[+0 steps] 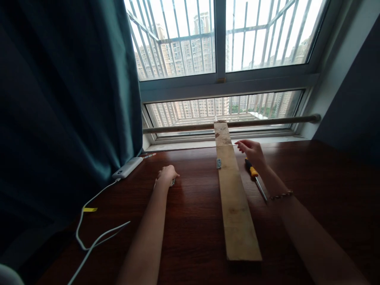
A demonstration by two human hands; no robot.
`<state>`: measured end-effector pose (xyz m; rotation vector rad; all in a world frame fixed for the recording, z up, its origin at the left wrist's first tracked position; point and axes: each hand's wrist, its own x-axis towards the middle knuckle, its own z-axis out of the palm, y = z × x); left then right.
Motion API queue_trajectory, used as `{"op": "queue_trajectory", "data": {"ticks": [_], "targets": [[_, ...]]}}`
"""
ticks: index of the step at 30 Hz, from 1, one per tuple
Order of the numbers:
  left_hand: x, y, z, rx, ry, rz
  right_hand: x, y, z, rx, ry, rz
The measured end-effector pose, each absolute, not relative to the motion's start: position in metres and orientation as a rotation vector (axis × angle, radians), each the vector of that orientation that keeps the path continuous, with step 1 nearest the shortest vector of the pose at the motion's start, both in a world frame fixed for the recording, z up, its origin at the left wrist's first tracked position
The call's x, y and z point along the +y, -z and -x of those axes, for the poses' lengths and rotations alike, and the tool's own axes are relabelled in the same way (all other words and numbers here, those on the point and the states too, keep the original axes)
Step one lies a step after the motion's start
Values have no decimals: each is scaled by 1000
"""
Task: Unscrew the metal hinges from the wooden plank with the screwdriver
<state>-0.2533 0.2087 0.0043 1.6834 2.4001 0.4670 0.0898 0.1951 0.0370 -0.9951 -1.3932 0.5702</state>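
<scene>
A long wooden board (237,198) lies lengthwise on the dark red-brown table, its far end near the window rail. A small metal hinge-like plate (219,163) sits at its left edge. My left hand (167,175) is left of the board, fingers curled down over small metal pieces (173,182), which it mostly hides. Right of the board's far part, my right hand (251,150) is raised with its fingertips pinched together; anything between them is too small to name. Below that hand lies a screwdriver (252,170) with a yellow and black handle, its shaft pointing toward me.
On the left, a white power strip (128,168) with a white cable (79,225) rests by a dark teal curtain (124,99). A yellow tag (90,209) is near the cable. A horizontal rail (267,121) crosses before the barred window.
</scene>
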Motion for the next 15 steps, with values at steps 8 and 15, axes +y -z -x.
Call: {"op": "queue_trajectory", "data": {"ticks": [8,15], "targets": [[198,12,152,1461,-1192,-1553,143,37,-143,-1376,-83,1775],[198,68,81,709,-1554,-498,144,70,-142,-1465,-134,1946]]}}
